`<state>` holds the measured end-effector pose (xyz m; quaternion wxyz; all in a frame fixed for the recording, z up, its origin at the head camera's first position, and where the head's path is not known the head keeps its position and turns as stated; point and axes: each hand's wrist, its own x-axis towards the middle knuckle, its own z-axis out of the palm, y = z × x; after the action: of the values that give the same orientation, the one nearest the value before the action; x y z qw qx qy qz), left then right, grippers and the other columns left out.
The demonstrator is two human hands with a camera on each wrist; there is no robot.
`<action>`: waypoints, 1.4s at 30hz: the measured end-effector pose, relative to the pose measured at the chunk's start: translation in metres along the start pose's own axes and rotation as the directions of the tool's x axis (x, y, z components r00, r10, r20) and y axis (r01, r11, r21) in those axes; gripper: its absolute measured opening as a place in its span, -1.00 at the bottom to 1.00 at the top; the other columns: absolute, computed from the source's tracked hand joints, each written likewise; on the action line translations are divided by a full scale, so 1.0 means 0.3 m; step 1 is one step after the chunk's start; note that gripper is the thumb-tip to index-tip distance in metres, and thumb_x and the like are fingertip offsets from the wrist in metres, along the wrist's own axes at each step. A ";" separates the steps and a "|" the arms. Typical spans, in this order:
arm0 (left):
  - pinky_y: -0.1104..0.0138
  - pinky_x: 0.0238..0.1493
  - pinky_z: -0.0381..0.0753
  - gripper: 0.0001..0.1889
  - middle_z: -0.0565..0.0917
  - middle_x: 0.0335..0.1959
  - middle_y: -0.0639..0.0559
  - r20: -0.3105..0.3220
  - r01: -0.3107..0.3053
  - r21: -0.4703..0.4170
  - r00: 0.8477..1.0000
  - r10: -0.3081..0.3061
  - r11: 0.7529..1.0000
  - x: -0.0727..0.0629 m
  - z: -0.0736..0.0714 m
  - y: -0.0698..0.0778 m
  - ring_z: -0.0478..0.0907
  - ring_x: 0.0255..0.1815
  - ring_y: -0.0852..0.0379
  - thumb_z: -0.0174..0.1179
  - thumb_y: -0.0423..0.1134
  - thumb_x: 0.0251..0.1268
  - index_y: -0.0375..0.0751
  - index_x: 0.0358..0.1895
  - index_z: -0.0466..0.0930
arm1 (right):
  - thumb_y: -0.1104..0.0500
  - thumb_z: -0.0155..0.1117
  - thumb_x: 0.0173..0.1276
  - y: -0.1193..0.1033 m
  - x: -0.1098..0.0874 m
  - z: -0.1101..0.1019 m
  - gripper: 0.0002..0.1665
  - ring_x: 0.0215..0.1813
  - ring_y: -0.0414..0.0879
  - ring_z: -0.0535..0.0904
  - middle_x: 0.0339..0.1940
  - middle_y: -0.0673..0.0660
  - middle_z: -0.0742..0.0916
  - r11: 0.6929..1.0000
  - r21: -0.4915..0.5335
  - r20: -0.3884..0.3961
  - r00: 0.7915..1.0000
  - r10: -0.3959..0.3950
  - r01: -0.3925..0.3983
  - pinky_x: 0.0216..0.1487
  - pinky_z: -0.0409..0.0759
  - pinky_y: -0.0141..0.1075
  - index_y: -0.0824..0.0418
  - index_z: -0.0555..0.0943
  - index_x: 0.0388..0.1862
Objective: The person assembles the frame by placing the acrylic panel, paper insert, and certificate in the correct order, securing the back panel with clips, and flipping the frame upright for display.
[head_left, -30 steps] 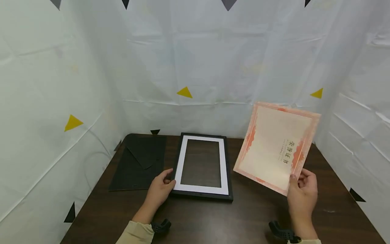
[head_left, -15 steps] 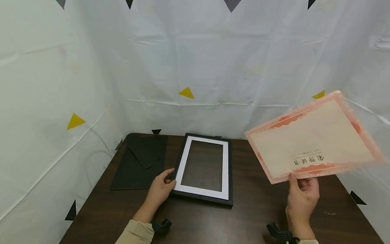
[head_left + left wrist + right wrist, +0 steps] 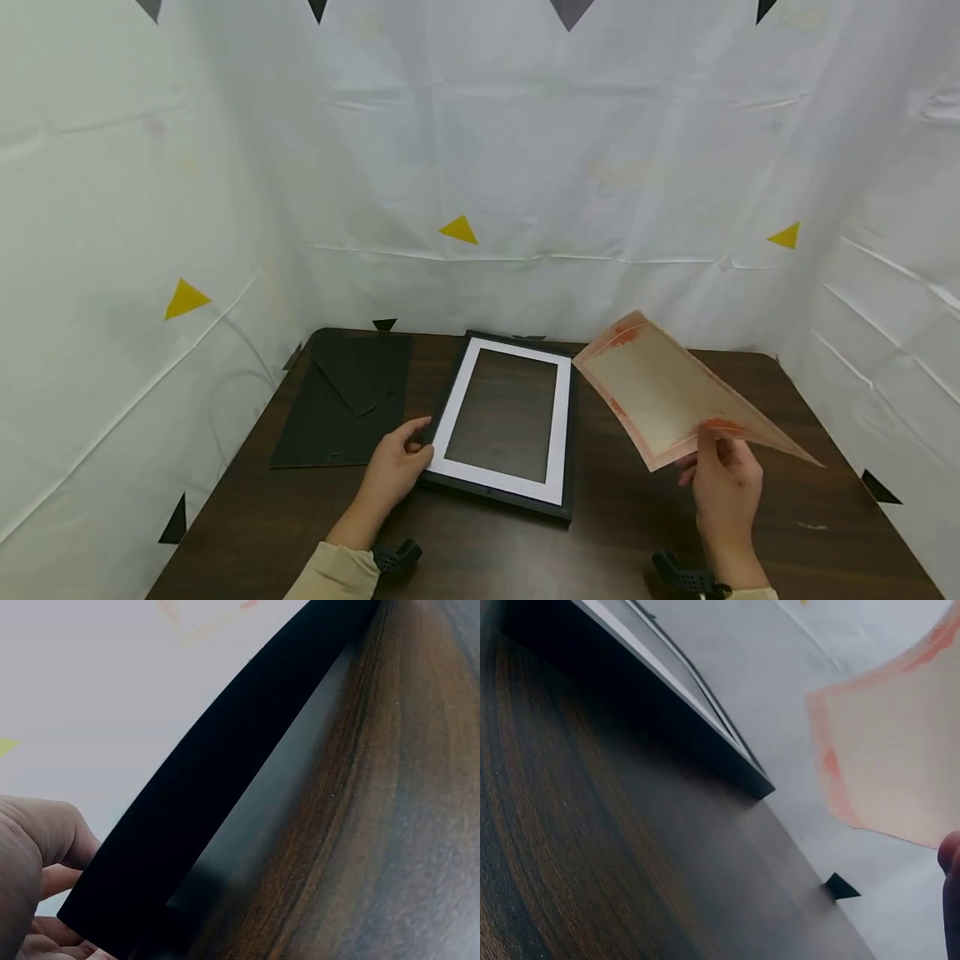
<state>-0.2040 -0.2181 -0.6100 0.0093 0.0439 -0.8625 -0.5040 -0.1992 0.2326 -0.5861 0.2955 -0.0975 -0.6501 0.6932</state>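
My left hand [image 3: 396, 462] grips the near left corner of a black picture frame [image 3: 491, 494], thumb and fingers about its edge. A white mat [image 3: 457, 400] borders the window inside the frame. In the left wrist view the frame's dark side [image 3: 202, 780] slants above the wood. My right hand [image 3: 726, 492] pinches the near edge of a certificate sheet [image 3: 660, 392] with a reddish border, held tilted and bent above the table right of the frame. Part of this certificate [image 3: 900, 757] shows in the right wrist view, with a fingertip [image 3: 951, 855] at its lower edge.
A black backing board [image 3: 352, 433] with its stand lies left of the frame. Dark wooden table [image 3: 600, 550] runs under everything. White sheeting [image 3: 570, 167] with yellow and black triangles closes off the back and sides.
My right hand has turned the certificate, then lowered and tilted it towards the table, shifting slightly left. The frame has turned clockwise a little under my left hand; the backing board stays put.
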 end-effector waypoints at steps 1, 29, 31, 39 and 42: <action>0.22 -0.27 0.55 -0.45 0.76 -0.16 -0.06 -0.001 -0.002 0.005 1.000 0.002 1.000 0.000 0.000 0.000 0.56 -0.29 0.08 0.25 -0.25 0.47 -0.03 0.51 0.60 | 0.12 0.31 0.66 0.002 0.002 -0.001 -0.62 -0.78 -0.03 0.53 -0.65 0.15 0.70 1.000 -0.012 0.008 1.000 -0.008 0.008 -0.73 0.51 -0.31 0.49 0.72 0.03; 0.29 -0.29 0.48 -0.44 0.76 0.06 -0.07 0.106 -0.077 -0.010 0.991 0.078 0.997 -0.001 0.013 -0.003 0.52 -0.30 0.10 0.23 -0.37 0.39 0.06 0.45 0.67 | 0.39 0.48 0.46 0.025 -0.011 0.020 -0.63 -0.34 -0.45 0.43 -0.31 0.09 0.65 0.768 -0.457 0.085 0.882 -0.464 0.448 -0.22 0.35 -0.67 0.06 0.88 0.14; 0.28 -0.28 0.50 -0.44 0.75 0.18 -0.11 0.116 -0.086 -0.015 0.989 0.087 0.996 0.001 0.013 -0.004 0.53 -0.30 0.10 0.24 -0.36 0.41 0.05 0.45 0.67 | 0.38 0.48 0.48 0.031 -0.011 0.027 -0.61 -0.34 -0.42 0.43 -0.28 0.11 0.67 0.769 -0.457 0.136 0.889 -0.436 0.447 -0.25 0.36 -0.65 0.03 0.87 0.16; 0.24 -0.22 0.54 -0.46 0.73 0.29 -0.13 0.130 -0.102 -0.001 0.986 0.102 0.995 0.006 0.016 -0.006 0.57 -0.23 0.09 0.24 -0.34 0.46 0.04 0.47 0.65 | 0.43 0.38 0.51 0.065 -0.035 0.065 -0.57 -0.46 -0.35 0.23 -0.33 0.00 0.60 0.751 -0.421 0.284 0.860 -0.423 0.508 -0.44 0.24 -0.49 0.07 0.84 0.22; 0.22 -0.22 0.55 -0.47 0.75 0.23 -0.13 0.132 -0.105 0.003 0.986 0.104 0.994 0.006 0.017 -0.004 0.58 -0.22 0.08 0.25 -0.33 0.46 0.04 0.47 0.65 | 0.48 0.36 0.47 0.078 -0.048 0.085 -0.52 -0.47 -0.37 0.22 -0.35 -0.05 0.59 0.755 -0.405 0.320 0.854 -0.411 0.515 -0.44 0.23 -0.51 0.06 0.85 0.20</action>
<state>-0.2060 -0.2142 -0.6136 -0.0213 -0.0346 -0.8648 -0.5005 -0.2075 0.2038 -0.6087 0.3544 0.0716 -0.8313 0.4222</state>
